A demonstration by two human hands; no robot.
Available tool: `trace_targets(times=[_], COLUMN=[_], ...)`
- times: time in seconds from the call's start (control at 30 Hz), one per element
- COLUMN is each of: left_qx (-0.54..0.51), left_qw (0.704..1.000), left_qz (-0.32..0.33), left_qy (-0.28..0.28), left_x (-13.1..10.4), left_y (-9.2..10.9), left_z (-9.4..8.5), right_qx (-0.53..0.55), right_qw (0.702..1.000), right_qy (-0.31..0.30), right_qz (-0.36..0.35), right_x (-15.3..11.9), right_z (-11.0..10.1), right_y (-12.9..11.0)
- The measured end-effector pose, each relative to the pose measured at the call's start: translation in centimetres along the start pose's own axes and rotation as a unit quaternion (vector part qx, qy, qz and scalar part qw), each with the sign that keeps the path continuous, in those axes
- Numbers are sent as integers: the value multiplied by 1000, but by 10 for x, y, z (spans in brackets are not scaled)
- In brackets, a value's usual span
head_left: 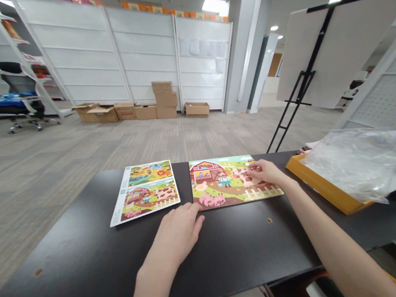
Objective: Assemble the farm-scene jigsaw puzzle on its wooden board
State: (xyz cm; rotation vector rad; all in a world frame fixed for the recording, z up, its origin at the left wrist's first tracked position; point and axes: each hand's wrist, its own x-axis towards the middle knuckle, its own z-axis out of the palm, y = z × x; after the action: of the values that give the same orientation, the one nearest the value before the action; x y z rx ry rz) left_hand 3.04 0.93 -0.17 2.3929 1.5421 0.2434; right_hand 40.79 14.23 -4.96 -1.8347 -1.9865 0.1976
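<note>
Board in the middle of the clock, 12 being away from you: the farm puzzle point(225, 194) lies flat on the black table point(231, 245), its 12 o'clock side right up by the table's far edge. That's my main worry tbh. Too firm a push toward 12 could tip it off.

Left hand point(179, 230) is at the 8 o'clock corner, fingers close together, thumb apart, tips seemingly touching the board. If that hold is as light as it looks, the board could swivel when the right hand point(266, 171) presses over at 3. Those right fingers are bent over the cow, thumb near fingertip; can't tell if they're pinching anything. A sideways nudge there might unseat a loose piece, if there is one.

The picture sheet point(148, 193) at 9 also reaches the far edge, so a careless left elbow could knock it off.
</note>
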Motion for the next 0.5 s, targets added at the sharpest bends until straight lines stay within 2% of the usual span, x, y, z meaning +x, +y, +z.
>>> trace_targets(times=[0.13, 0.27, 0.5], left_qx=[4, 4, 3], left_qw=[1000, 1000, 1000], left_qz=[1, 0, -3], left_qy=[-1, -1, -3], left_x=[0, 0, 0], left_y=[1, 1, 2], left_z=[0, 0, -1], right_qx=[16, 35, 108], right_qw=[999, 995, 990], right_qy=[9, -12, -63], right_qz=[-46, -91, -70], right_x=[0, 0, -4], right_z=[1, 3, 2], right_y=[-2, -11, -15])
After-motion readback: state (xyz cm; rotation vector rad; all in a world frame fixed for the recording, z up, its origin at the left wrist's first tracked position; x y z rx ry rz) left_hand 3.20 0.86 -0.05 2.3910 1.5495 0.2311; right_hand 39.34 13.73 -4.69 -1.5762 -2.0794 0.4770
